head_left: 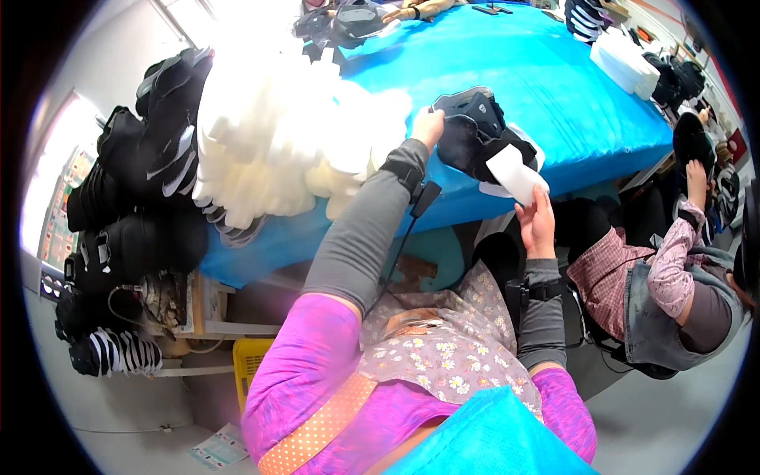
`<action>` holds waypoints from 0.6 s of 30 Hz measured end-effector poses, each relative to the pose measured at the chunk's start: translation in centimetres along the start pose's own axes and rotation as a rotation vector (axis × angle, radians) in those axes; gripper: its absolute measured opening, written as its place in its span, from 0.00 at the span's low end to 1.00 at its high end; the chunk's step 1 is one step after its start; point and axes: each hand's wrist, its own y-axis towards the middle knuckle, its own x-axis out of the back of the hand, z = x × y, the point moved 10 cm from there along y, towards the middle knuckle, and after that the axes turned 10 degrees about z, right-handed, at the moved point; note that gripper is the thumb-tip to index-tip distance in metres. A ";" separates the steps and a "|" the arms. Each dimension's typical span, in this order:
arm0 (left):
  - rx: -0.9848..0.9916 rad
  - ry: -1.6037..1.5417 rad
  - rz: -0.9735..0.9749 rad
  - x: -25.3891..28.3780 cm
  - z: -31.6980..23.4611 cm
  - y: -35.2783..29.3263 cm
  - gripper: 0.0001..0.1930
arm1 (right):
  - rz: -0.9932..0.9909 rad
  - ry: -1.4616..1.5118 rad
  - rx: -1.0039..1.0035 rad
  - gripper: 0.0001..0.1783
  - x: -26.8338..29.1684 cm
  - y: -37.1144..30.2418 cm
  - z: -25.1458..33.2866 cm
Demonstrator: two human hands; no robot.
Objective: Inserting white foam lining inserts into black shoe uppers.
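A black shoe upper (pixel 481 119) with grey trim lies near the front edge of the blue-covered table (pixel 570 87). My left hand (pixel 427 129) grips its left edge with the fingers closed, partly hidden behind it. Between the fingers and thumb of my right hand (pixel 538 226) is a flat white foam piece (pixel 513 172), slanting up and left so that its far end overlaps the dark material. Other white pieces show from under the upper's right side. Where the foam piece touches the upper, I cannot tell.
A tall, overexposed pile of white foam pieces (pixel 257 142) stands left of my left arm. Stacked black uppers (pixel 162 142) lie beyond it. A co-worker (pixel 673 293) sits close on my right; another person's arm (pixel 427 8) reaches over the far edge. A yellow crate (pixel 249 360) stands below.
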 end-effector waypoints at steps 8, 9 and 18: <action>-0.170 0.122 -0.198 0.5 -0.9 -11.5 0.34 | 0.131 0.043 0.043 0.22 -1.9 2.0 3.2; -0.241 0.181 -0.232 0.8 -1.0 -12.5 0.35 | 0.130 -0.010 -0.006 0.22 -1.8 2.5 2.6; -0.388 0.174 -0.255 -0.1 -2.7 -16.4 0.36 | 0.021 -0.031 0.492 0.21 -4.5 1.8 11.1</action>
